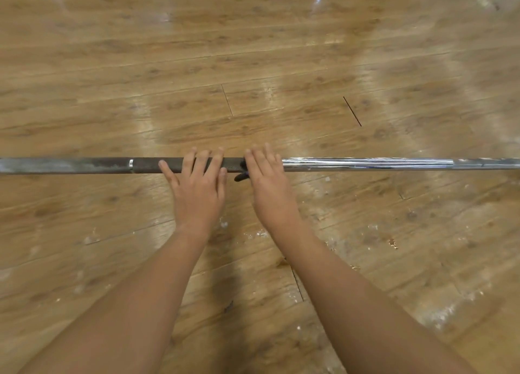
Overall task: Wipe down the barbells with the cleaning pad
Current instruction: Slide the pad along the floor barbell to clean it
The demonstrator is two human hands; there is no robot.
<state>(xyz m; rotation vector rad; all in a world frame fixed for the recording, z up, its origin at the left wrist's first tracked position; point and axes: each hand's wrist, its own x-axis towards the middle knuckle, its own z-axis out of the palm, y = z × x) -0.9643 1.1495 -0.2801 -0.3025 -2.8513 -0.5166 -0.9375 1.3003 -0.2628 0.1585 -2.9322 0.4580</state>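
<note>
Scuffed wood floor (pixel 253 50) w/ white flecks (pixel 261 234); barbell (pixel 365 164) lies across.

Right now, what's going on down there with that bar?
A person has both hands laid flat across a barbell lying on the wooden floor. The left hand rests on the dull dark stretch. The right hand sits where the dark part meets the shiny chrome. A small dark scrap, probably the cleaning pad, peeks out from under the right hand. The bar's far left end looks blotchy.
</note>
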